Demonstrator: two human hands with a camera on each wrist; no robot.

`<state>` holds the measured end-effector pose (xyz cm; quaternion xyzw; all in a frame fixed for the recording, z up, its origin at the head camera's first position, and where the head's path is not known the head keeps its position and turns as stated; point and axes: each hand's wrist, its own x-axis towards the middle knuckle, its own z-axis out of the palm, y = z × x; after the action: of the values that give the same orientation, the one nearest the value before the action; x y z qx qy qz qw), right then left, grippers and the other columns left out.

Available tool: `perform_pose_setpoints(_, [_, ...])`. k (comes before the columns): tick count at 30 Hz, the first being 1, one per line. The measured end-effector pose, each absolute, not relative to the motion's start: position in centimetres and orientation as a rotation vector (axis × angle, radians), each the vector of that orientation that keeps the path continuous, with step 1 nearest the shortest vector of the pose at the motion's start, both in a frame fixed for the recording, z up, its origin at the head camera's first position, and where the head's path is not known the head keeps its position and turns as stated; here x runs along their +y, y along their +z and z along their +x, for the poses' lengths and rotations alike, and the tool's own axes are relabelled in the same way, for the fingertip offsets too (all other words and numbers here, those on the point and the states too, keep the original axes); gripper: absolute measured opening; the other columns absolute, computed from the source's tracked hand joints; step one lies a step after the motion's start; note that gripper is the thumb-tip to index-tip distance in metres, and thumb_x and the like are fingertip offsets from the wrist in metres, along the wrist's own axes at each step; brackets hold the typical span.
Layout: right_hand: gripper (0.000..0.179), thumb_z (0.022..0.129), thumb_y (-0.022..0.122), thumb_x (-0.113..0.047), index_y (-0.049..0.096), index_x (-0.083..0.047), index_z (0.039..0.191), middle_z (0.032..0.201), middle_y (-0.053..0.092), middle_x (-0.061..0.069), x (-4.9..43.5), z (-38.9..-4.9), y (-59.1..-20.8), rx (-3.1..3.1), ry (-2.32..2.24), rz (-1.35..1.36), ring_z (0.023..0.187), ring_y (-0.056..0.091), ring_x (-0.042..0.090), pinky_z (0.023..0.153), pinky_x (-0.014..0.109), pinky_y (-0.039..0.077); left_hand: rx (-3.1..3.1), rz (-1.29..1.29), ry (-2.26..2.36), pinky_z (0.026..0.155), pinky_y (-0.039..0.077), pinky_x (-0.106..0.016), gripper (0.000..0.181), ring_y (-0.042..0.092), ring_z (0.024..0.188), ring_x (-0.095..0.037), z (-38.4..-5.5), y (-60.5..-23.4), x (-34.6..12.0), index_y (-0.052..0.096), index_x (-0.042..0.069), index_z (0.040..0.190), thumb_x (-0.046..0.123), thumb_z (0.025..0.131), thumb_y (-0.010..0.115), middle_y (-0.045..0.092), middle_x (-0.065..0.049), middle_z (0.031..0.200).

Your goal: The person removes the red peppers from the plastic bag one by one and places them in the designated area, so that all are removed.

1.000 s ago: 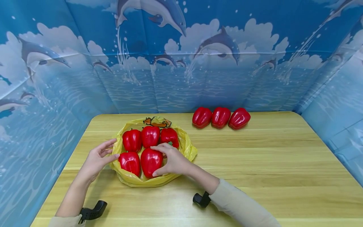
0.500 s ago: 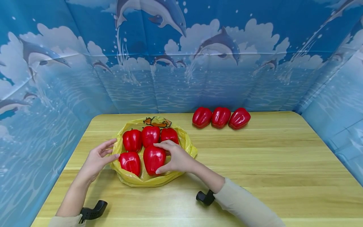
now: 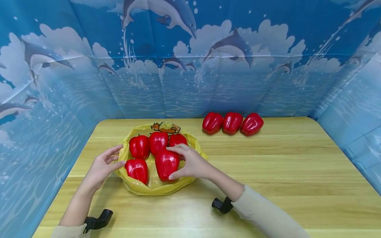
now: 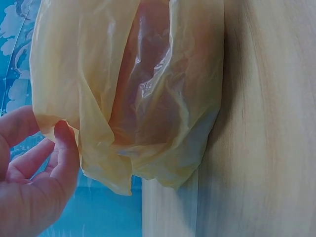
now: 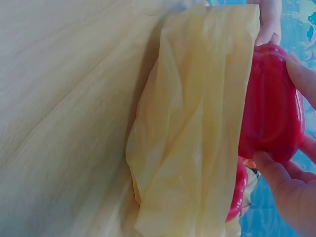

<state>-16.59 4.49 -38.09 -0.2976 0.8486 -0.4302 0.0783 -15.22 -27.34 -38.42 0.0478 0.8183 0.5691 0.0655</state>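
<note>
A yellow plastic bag (image 3: 135, 189) stands wide-mouthed on the left of the table, with several red bell peppers in it. My left hand (image 3: 102, 168) pinches its left rim between thumb and fingers, and the left wrist view shows the thumb (image 4: 65, 140) at the bag's edge. One large bell pepper (image 3: 165, 165) is in my right hand (image 3: 190, 163), thumb on its near side and fingers on its far side. The right wrist view has this bell pepper (image 5: 271, 106) raised above the rim. It partly covers the bell pepper (image 3: 177, 139) at the bag's back right.
Three more red bell peppers lie in a row at the table's back edge, the middle one (image 3: 232, 123) close to its neighbours. A blue dolphin-print curtain (image 3: 184, 89) hangs behind and at both sides of the wooden table (image 3: 268, 175).
My right hand has lifted the bell pepper from the bag's front and moved it a little right and back. The left hand has stayed on the rim.
</note>
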Motion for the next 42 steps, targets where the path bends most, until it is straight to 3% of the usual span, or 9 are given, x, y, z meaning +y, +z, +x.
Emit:
perform_pose_setpoints(5, [0.078,0.066,0.085,-0.028,0.050,-0.017,0.135,0.131,0.045,0.003,5.0,-16.6,-37.9,2.532,-1.316,-0.869,0.118,0.041,0.019,0.079,0.039,0.052,2.471,0.139,1.714,0.079,0.044,-0.013,0.065,0.032,0.124,-0.039,-15.2,-38.4,-27.4,0.031,-0.001,0.143,0.011,0.088,0.064,0.028,-0.022,0.145])
perform_pose_setpoints(22, [0.080,0.065,0.086,-0.022,0.049,-0.013,0.135,0.130,0.045,0.006,8.0,-17.3,-36.4,2.496,-1.427,-0.762,0.116,0.046,0.023,0.090,0.042,0.047,2.459,0.123,1.711,0.079,0.045,-0.013,0.064,0.031,0.125,-0.041,-15.4,-38.0,-27.4,0.031,-0.001,0.143,0.012,0.088,0.064,0.028,-0.021,0.146])
perform_pose_setpoints(29, [0.080,0.065,0.086,-0.022,0.049,-0.009,0.134,0.130,0.046,0.008,10.2,-17.8,-35.8,2.546,-1.451,-0.761,0.115,0.047,0.025,0.086,0.038,0.049,2.460,0.113,1.696,0.079,0.044,-0.013,0.064,0.032,0.124,-0.041,-15.6,-38.0,-27.6,0.031,-0.001,0.143,0.011,0.088,0.063,0.027,-0.022,0.146])
perform_pose_setpoints(42, [0.081,0.064,0.086,-0.020,0.048,-0.010,0.135,0.128,0.047,0.009,14.1,-18.5,-34.6,2.635,-1.457,-0.700,0.114,0.046,0.026,0.086,0.043,0.049,2.456,0.107,1.703,0.080,0.044,-0.012,0.065,0.032,0.124,-0.039,-15.6,-37.8,-27.5,0.031,-0.002,0.142,0.012,0.088,0.064,0.028,-0.021,0.145])
